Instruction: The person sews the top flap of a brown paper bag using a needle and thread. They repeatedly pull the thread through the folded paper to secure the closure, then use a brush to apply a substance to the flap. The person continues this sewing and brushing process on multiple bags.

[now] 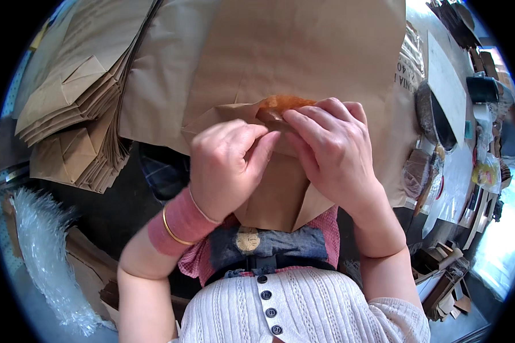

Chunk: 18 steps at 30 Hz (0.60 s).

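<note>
A large brown paper bag lies flat in front of me, and its folded near end hangs over my lap. My left hand is closed, thumb and forefinger pinching at the middle of that folded end. Beside it, my right hand has its fingers curled over the paper, gripping the fold. Between the two hands the fold gapes a little and shows an orange-brown inner side. Fingertips partly hide the paper edge there.
Folded paper bags are stacked at the left. A bundle of clear plastic strands stands at lower left. On the right are a dark open container, a wood-handled brush-like tool and a white board. Cardboard scraps lie at lower right.
</note>
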Each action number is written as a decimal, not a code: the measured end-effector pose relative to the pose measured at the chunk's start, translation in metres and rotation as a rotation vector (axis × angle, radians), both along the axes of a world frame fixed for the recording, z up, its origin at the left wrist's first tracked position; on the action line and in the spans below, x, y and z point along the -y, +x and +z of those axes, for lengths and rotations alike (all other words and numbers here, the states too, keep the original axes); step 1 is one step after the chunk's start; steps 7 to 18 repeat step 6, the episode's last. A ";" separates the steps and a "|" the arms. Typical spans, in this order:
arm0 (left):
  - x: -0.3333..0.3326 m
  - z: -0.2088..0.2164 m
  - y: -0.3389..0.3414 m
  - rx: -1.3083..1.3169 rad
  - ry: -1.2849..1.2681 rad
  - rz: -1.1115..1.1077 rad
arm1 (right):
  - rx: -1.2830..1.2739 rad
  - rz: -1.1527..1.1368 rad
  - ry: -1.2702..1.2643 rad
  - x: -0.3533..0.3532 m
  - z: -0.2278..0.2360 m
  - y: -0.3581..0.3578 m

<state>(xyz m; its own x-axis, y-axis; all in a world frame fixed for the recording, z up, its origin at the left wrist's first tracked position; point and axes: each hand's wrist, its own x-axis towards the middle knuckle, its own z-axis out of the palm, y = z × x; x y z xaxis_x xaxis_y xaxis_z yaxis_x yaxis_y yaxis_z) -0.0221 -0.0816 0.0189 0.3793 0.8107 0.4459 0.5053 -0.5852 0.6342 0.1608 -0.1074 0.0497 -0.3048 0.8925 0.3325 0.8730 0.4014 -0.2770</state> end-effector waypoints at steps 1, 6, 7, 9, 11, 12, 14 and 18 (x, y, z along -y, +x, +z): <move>0.007 -0.007 0.005 0.084 -0.094 0.052 | 0.011 0.032 -0.009 -0.001 -0.001 0.002; 0.000 -0.007 0.014 0.314 -0.839 0.071 | 0.033 0.138 -0.055 0.002 0.005 0.006; 0.000 -0.007 0.014 0.314 -0.839 0.071 | 0.033 0.138 -0.055 0.002 0.005 0.006; 0.000 -0.007 0.014 0.314 -0.839 0.071 | 0.033 0.138 -0.055 0.002 0.005 0.006; 0.000 -0.007 0.014 0.314 -0.839 0.071 | 0.033 0.138 -0.055 0.002 0.005 0.006; 0.000 -0.007 0.014 0.314 -0.839 0.071 | 0.033 0.138 -0.055 0.002 0.005 0.006; 0.000 -0.007 0.014 0.314 -0.839 0.071 | 0.033 0.138 -0.055 0.002 0.005 0.006; 0.000 -0.007 0.014 0.314 -0.839 0.071 | 0.033 0.138 -0.055 0.002 0.005 0.006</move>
